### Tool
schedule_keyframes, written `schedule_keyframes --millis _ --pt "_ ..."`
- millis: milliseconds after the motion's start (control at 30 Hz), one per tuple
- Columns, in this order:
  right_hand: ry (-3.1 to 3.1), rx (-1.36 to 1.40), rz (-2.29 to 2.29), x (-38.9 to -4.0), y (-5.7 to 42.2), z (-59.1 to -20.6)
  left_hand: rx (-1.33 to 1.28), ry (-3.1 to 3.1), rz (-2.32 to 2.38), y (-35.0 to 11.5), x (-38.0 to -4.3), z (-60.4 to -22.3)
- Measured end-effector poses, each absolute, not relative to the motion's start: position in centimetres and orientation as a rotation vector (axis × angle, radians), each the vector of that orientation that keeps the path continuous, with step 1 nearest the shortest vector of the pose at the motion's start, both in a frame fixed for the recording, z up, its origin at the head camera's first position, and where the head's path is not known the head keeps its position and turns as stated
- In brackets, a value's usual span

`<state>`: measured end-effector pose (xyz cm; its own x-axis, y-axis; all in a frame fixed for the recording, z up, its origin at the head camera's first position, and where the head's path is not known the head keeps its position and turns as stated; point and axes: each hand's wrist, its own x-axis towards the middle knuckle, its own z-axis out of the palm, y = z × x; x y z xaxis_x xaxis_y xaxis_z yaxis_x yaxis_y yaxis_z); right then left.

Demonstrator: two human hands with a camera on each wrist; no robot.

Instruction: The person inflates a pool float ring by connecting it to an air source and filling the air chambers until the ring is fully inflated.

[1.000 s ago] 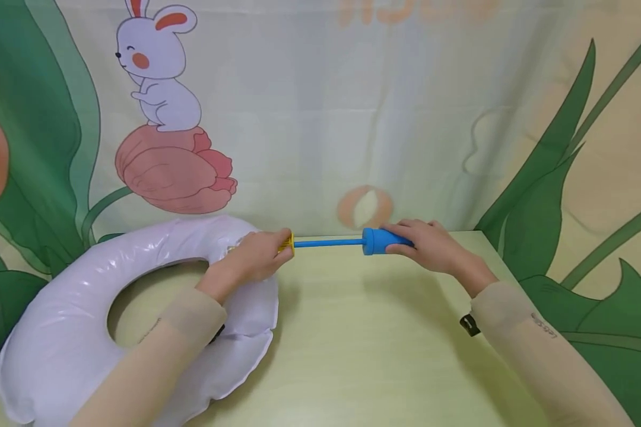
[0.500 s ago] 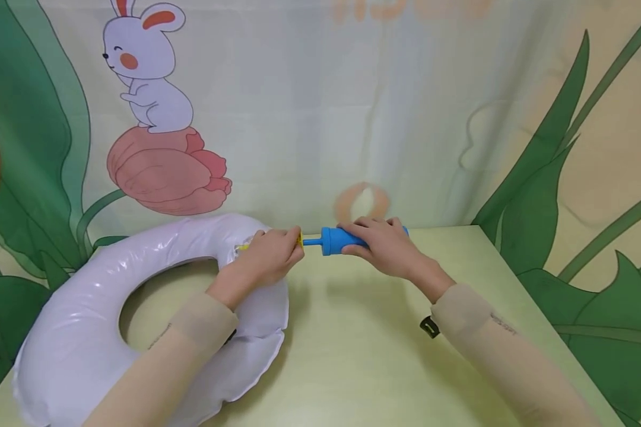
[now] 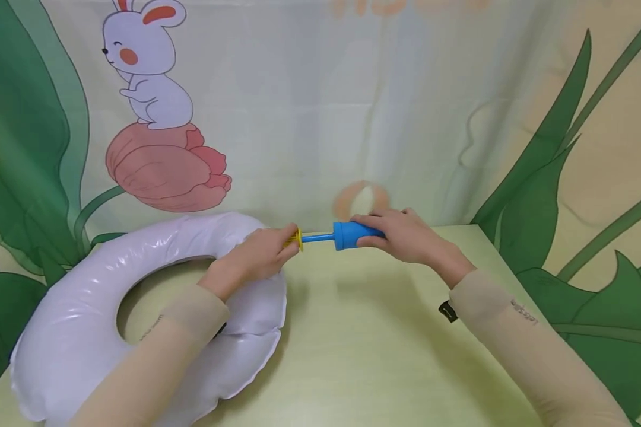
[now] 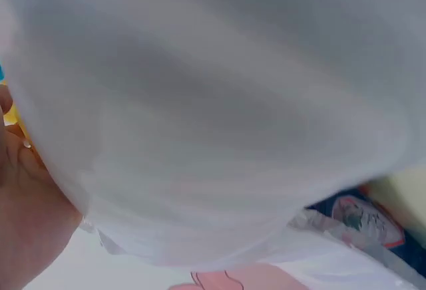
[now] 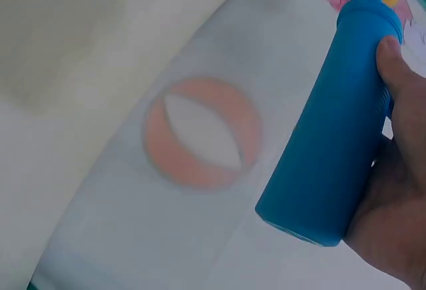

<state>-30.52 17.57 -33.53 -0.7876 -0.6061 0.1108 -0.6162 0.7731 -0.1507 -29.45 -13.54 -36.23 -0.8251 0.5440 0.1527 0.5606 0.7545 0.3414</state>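
Note:
A white inflated swim ring (image 3: 66,332) lies on the left of the table and fills most of the left wrist view. Over its far right part, my left hand (image 3: 253,255) grips the yellow end (image 3: 300,239) of a blue hand air pump (image 3: 348,236). That hand covers where the pump meets the ring. My right hand (image 3: 408,237) is wrapped around the pump's blue barrel (image 5: 326,130). A short stretch of thin blue rod (image 3: 318,238) shows between the barrel and the yellow end. The pump is held roughly level above the table.
The pale yellow-green table (image 3: 363,356) extends below and right of the pump. Directly behind it hangs a curtain (image 3: 278,118) printed with a rabbit and tulips. Green leaf prints (image 3: 539,225) flank the table's right edge.
My right hand slid the barrel left toward the yellow end, shortening the visible rod, then drew it slightly back right. My left hand kept its grip by the ring.

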Motion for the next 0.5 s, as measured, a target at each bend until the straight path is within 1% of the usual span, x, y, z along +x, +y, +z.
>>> schedule_keyframes --millis 133,267,367,500 --pt "-2.923 1.0 0.33 -31.3 20.3 -32.7 -0.872 -2.931 -0.605 -14.5 -29.6 -35.7" --pt "-2.942 0.963 0.377 -31.9 22.3 -32.7 -0.858 -2.931 -0.588 -15.0 -29.8 -35.5" --pt "-2.946 0.952 0.372 -31.9 22.7 -33.1 -0.899 -2.926 -0.551 -14.9 -29.8 -35.5" --pt "-2.91 0.97 0.347 -31.7 21.4 -33.7 -0.914 -2.921 -0.466 -14.1 -29.7 -35.4"
